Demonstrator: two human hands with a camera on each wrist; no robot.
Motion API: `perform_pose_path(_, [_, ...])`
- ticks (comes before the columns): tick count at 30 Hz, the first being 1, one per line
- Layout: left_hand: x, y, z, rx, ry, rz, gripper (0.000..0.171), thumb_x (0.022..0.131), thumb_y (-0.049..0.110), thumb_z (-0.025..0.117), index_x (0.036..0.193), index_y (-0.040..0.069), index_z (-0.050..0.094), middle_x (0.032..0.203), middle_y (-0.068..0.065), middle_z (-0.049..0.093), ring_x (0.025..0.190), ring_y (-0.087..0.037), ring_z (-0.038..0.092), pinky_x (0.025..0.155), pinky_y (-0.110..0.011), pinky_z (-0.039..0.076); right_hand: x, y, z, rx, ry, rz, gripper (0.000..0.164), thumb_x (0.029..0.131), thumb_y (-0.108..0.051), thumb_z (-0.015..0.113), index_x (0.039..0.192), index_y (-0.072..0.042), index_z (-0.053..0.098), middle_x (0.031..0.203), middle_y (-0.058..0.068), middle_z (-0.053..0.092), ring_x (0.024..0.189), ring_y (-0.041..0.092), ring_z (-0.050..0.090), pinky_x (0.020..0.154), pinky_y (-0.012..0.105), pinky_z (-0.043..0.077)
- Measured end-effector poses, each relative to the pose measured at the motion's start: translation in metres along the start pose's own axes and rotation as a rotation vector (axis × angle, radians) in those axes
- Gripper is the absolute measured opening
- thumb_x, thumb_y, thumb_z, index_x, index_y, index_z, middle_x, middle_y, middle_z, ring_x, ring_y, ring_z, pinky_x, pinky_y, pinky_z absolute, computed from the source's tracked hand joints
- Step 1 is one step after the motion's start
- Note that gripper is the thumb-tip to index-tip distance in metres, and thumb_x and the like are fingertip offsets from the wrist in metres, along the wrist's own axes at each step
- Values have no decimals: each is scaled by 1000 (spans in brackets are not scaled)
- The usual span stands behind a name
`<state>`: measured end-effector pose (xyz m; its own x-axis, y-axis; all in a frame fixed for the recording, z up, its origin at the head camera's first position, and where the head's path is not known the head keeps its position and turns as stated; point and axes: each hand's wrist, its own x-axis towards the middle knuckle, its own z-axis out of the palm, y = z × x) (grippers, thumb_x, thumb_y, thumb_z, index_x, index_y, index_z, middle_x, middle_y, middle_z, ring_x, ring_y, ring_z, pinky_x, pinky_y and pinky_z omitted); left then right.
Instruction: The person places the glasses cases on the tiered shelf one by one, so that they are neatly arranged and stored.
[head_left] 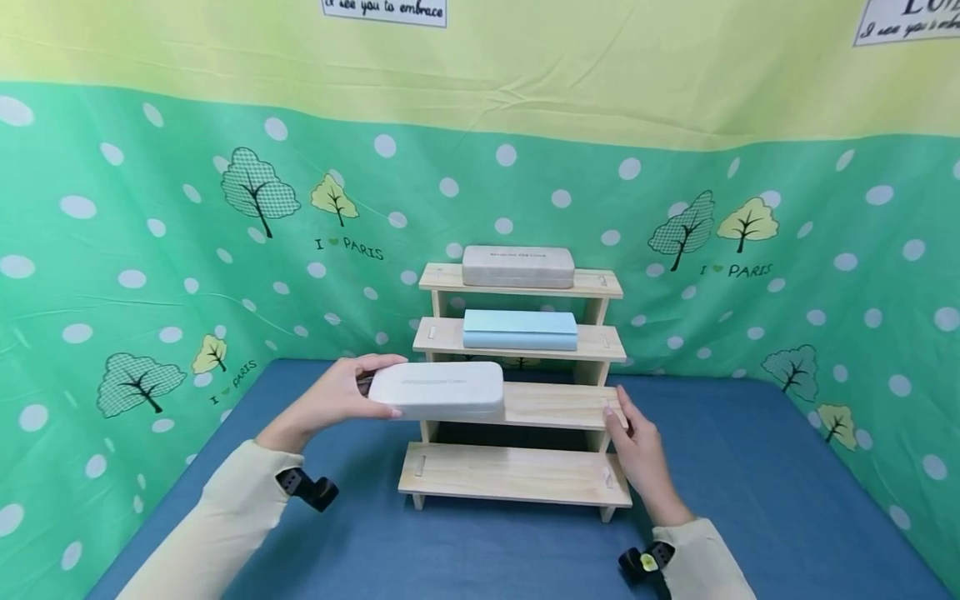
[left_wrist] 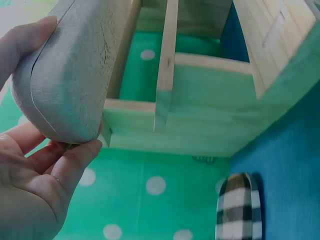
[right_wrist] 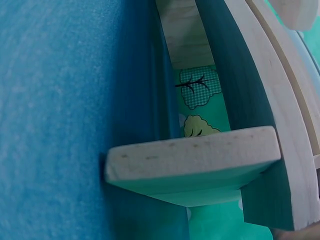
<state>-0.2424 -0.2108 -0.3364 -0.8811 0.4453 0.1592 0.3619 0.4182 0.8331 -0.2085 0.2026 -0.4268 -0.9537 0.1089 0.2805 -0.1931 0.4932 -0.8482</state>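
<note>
Head view: at the nine o'clock side of a four-tier wooden rack [head_left: 592, 372], white case [head_left: 442, 390] held up in the left hand [head_left: 330, 400]. Clamped on the case's left end, fingers along the top and thumb low on the front. Roughly level, in front of the left part of the third shelf [head_left: 558, 406] from the top; cannot tell whether touching it. Seen again from the left wrist, pinched between opposite edges of a rounded end, with a seam along the side.

Towards four o'clock from the rack's middle, right hand [head_left: 641, 454] clamped on the right end of the third shelf, thumb at the front edge.

Towards twelve o'clock, grey case [head_left: 517, 268] on the top shelf and light-blue case [head_left: 520, 330] on the next one down, both lying lengthwise.

Between four and five o'clock in the left wrist view, black-and-white checked item [left_wrist: 239, 207], partly cut off by the frame. Under the rack, blue surface [head_left: 750, 475]; behind, dotted green-and-yellow cloth [head_left: 525, 187] with printed trees. At each cuff, small black camera [head_left: 307, 489].
</note>
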Motion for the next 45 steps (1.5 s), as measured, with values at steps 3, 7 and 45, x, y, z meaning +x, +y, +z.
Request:
perform_pose_path(3, [6,3,7,-14,-12,-13,72,69,21,83,132,3,52,118,-15,58,97,-24,56,78,-34,49,0,0,0,1,0,-1,59,100,-33,45,148,-4,25,149,21,29,133,35,35,98,43,37])
perform_pose_path(7, [14,8,18,-17,-22,-22,74,68,22,84,133,5,52,120,-14,57,99,-25,54,80,-35,47,0,0,0,1,-2,-1,59,100,-32,44,148,-4,25,149,20,29,133,35,34,98,42,37])
perform_pose_path(45, [66,14,92,-90,-26,-11,68,68,12,83,130,6,55,110,-8,62,89,-19,58,75,-31,48,0,-1,0,-12,5,14,60,100,-33,44,148,-3,25,149,21,29,134,35,34,100,44,36])
